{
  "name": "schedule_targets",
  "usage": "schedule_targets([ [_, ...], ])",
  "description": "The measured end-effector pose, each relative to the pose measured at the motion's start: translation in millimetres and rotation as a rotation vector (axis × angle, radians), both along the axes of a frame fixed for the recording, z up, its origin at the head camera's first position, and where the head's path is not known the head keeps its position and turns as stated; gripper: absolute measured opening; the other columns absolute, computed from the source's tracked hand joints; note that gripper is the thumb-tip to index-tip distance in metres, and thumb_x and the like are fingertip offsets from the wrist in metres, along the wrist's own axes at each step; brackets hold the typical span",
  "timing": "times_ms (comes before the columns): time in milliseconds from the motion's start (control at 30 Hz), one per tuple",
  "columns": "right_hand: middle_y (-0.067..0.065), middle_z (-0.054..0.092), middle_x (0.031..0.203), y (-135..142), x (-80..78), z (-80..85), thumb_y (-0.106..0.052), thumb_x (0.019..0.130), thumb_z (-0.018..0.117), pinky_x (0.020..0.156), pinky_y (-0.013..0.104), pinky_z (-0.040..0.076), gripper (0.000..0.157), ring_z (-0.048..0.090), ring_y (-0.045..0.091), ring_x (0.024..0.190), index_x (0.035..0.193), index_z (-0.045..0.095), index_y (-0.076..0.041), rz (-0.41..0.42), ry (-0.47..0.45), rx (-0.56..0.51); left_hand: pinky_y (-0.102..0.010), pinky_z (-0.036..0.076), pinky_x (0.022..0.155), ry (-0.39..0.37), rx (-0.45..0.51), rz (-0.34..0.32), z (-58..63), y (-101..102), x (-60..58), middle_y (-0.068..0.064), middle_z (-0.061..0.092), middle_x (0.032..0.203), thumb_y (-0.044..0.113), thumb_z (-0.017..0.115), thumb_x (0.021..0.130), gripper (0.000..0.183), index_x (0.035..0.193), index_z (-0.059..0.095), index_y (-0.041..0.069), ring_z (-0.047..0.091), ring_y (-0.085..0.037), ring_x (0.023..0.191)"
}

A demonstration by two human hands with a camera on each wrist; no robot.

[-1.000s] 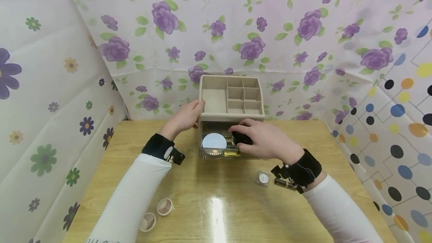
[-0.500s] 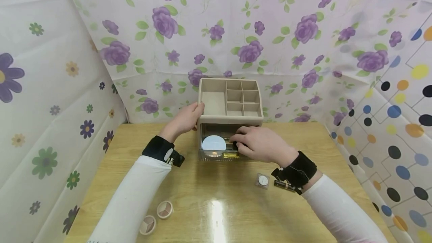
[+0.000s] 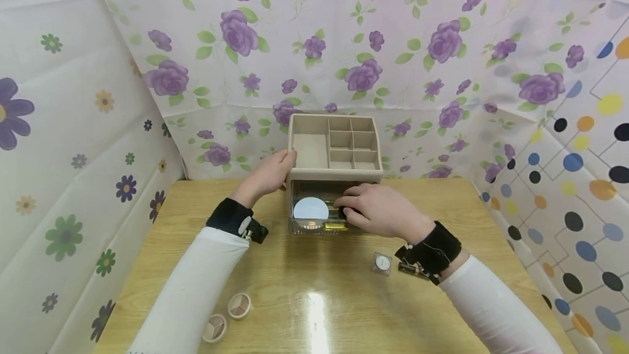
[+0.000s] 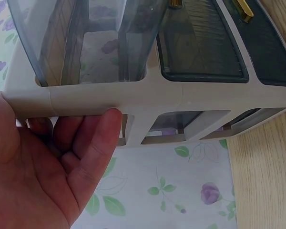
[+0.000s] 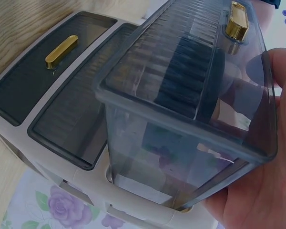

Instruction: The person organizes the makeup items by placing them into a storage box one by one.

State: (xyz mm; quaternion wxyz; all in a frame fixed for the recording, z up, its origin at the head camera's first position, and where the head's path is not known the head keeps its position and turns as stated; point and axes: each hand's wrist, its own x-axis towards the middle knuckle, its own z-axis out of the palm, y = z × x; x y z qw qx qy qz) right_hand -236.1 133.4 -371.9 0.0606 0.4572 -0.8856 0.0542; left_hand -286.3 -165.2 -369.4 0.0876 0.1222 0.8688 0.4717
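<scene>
A beige cosmetics organizer [image 3: 334,172] stands at the back of the table, its clear top drawer [image 3: 298,227] pulled out. My left hand [image 3: 267,173] grips the organizer's left side; the left wrist view shows its fingers [image 4: 95,143] curled against the beige side frame. My right hand [image 3: 388,211] reaches into the drawer, its thumb and fingers around a black round case [image 3: 342,213], mostly hidden by the hand. To the left of that case sits a white round case [image 3: 311,208]. Through the drawer's clear wall, the right wrist view shows some fingers [image 5: 240,98].
Two round three-section makeup pans [image 3: 239,306] lie at the table's front left. A small square case [image 3: 381,263] and a dark tube [image 3: 411,270] lie near the right wrist. Lower drawers [image 5: 76,95] are closed. Patterned cloths [image 3: 314,48] hang around the table.
My right hand has lowered the black round case deeper into the drawer, then stayed nearly still. My left hand keeps its grip. The head view has tilted slightly.
</scene>
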Motion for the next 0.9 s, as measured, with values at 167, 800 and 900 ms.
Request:
schedule_targets([
  [167,0.002,0.073,0.126,-0.1,-1.2,0.3,-0.028,0.111,0.052,0.101,0.045,0.055,0.033,0.069,0.024,0.117,0.131,0.077,-0.019,0.011,-0.005,0.000,-0.053,0.060,0.085,0.000,0.008,0.004,0.7,-1.0,0.8,-0.025,0.064,0.127,0.047,0.027,0.116,0.056,0.138,0.055,0.002,0.065,-0.036,0.105],
  [800,0.007,0.072,0.131,3.0,-2.6,-3.2,-0.030,0.111,0.052,0.107,0.046,0.051,0.034,0.066,0.027,0.125,0.131,0.077,-0.018,0.003,0.000,-0.031,-0.053,0.060,0.084,0.010,0.003,-0.003,0.9,-0.2,-2.3,-0.024,0.063,0.127,0.046,0.027,0.116,0.052,0.126,0.055,0.003,0.065,-0.035,0.105],
  [900,0.006,0.071,0.135,5.3,-2.9,-6.5,-0.032,0.113,0.051,0.112,0.046,0.048,0.035,0.062,0.027,0.131,0.132,0.077,-0.018,0.033,0.008,-0.062,-0.057,0.059,0.086,0.006,0.003,0.003,-0.7,-1.1,-1.7,-0.024,0.064,0.125,0.046,0.027,0.116,0.053,0.127,0.055,0.003,0.065,-0.035,0.103],
])
